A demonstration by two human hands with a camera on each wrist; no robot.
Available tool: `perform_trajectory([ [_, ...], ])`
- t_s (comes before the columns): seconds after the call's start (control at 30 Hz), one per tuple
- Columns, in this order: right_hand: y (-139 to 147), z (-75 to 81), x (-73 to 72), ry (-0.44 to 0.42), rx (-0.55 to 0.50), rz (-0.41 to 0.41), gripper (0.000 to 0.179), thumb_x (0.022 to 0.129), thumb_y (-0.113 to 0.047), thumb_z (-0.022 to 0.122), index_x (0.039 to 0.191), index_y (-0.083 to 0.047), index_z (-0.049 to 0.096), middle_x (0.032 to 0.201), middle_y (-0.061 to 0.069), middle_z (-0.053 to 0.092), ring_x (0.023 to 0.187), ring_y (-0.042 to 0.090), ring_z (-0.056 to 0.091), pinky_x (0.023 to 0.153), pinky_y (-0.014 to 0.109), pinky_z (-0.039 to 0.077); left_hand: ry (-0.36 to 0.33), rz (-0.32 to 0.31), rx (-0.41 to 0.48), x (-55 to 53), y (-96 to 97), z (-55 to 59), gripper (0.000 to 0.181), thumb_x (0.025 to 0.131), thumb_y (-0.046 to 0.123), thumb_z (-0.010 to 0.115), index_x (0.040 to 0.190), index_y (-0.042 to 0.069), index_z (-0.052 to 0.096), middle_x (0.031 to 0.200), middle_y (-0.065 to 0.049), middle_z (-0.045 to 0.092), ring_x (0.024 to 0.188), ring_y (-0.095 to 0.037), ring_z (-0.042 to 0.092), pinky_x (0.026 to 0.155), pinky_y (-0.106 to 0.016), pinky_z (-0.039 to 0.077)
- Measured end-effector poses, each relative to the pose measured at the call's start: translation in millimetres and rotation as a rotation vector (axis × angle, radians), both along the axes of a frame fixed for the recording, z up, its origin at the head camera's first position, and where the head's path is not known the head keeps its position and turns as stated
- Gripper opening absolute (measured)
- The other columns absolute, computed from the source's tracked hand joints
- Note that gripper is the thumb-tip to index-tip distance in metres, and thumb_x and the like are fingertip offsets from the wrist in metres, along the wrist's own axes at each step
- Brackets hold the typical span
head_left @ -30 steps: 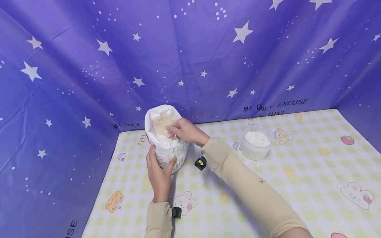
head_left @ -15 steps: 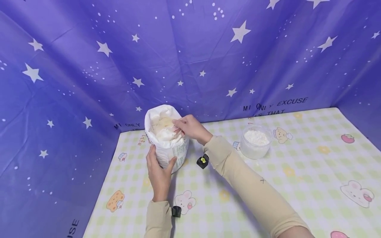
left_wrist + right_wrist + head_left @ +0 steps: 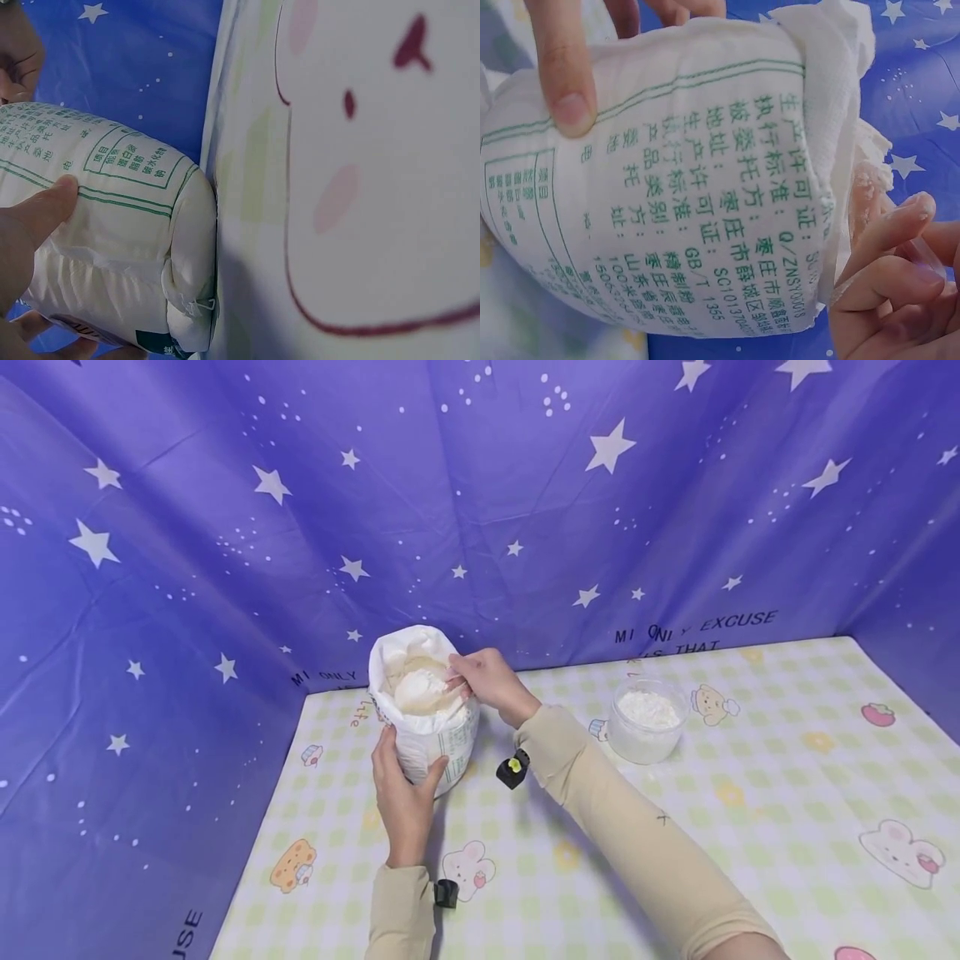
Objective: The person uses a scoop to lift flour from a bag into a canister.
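Observation:
A white cloth flour bag [image 3: 442,745] with green print stands open-topped at the back left of the table. White flour [image 3: 422,687] is heaped at its mouth. My left hand [image 3: 405,797] grips the bag's near side, its thumb [image 3: 49,206] on the printed face and the other fingers round the far side. My right hand [image 3: 491,683] is at the bag's right rim and pinches a clear plastic scoop [image 3: 928,259], largely hidden by fingers and flour. Flour dusts these fingers in the right wrist view. A clear round tub [image 3: 645,739] of white flour stands to the right.
The table has a green-and-white checked cloth [image 3: 525,893] with cartoon prints. A blue-purple curtain [image 3: 525,510] with white stars hangs behind the table and at both sides, close behind the bag.
My right hand has moved right and slightly up, from inside the bag's mouth to its right rim. A rounded heap of flour has come up under it. The left hand keeps its grip.

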State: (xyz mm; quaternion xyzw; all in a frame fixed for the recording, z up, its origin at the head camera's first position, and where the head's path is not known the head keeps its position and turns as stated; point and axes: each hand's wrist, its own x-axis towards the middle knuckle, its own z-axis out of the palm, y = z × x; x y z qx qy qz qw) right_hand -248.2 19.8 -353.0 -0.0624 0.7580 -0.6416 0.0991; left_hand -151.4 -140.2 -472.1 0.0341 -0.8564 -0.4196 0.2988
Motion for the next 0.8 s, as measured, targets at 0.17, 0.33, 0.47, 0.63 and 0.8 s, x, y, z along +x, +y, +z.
perform_trajectory([
  [0.17, 2.3, 0.0, -0.2, -0.036, -0.056, -0.019, 0.040, 0.105, -0.027, 0.048, 0.105, 0.006, 0.072, 0.072, -0.003, 0.068, 0.055, 0.004, 0.050, 0.050, 0.016, 0.037, -0.001, 0.001, -0.004, -0.3, -0.3, -1.4, 0.086, 0.077, 0.024, 0.086, 0.147, 0.006, 0.040, 0.151, -0.014, 0.041, 0.141, -0.033, 0.039, 0.113, -0.053, 0.036],
  [0.33, 4.6, -1.0, -0.3, -0.055, -0.117, -0.012, 0.040, 0.105, -0.025, 0.048, 0.108, 0.008, 0.070, 0.073, -0.002, 0.068, 0.056, 0.004, 0.050, 0.049, 0.015, 0.033, -0.002, 0.003, -0.006, -0.9, -1.0, -2.5, 0.086, 0.077, 0.025, 0.086, 0.147, 0.006, 0.040, 0.151, -0.014, 0.041, 0.141, -0.032, 0.038, 0.113, -0.053, 0.036],
  [0.47, 6.3, -4.2, -1.7, -0.081, -0.190, -0.006, 0.039, 0.105, -0.024, 0.048, 0.108, 0.009, 0.068, 0.075, 0.002, 0.070, 0.055, 0.003, 0.049, 0.047, 0.014, 0.031, -0.005, 0.003, -0.004, -0.5, -1.3, -2.3, 0.086, 0.077, 0.025, 0.086, 0.148, 0.008, 0.040, 0.151, -0.013, 0.041, 0.141, -0.032, 0.039, 0.112, -0.053, 0.037],
  [0.63, 8.1, -6.8, -2.8, -0.084, -0.234, -0.013, 0.037, 0.104, -0.023, 0.050, 0.104, 0.010, 0.068, 0.073, 0.002, 0.070, 0.053, 0.003, 0.049, 0.046, 0.014, 0.030, -0.007, 0.007, 0.000, 0.1, -1.4, -2.3, 0.087, 0.077, 0.026, 0.086, 0.148, 0.011, 0.040, 0.151, -0.011, 0.041, 0.140, -0.031, 0.040, 0.111, -0.054, 0.038],
  [0.8, 9.7, -4.9, -0.7, -0.086, -0.224, -0.028, 0.037, 0.104, -0.023, 0.050, 0.106, 0.009, 0.068, 0.071, -0.002, 0.068, 0.055, 0.003, 0.050, 0.047, 0.014, 0.031, -0.004, 0.004, 0.004, 0.1, -1.4, -2.0, 0.087, 0.077, 0.026, 0.086, 0.148, 0.011, 0.040, 0.151, -0.011, 0.042, 0.140, -0.032, 0.040, 0.112, -0.054, 0.037],
])
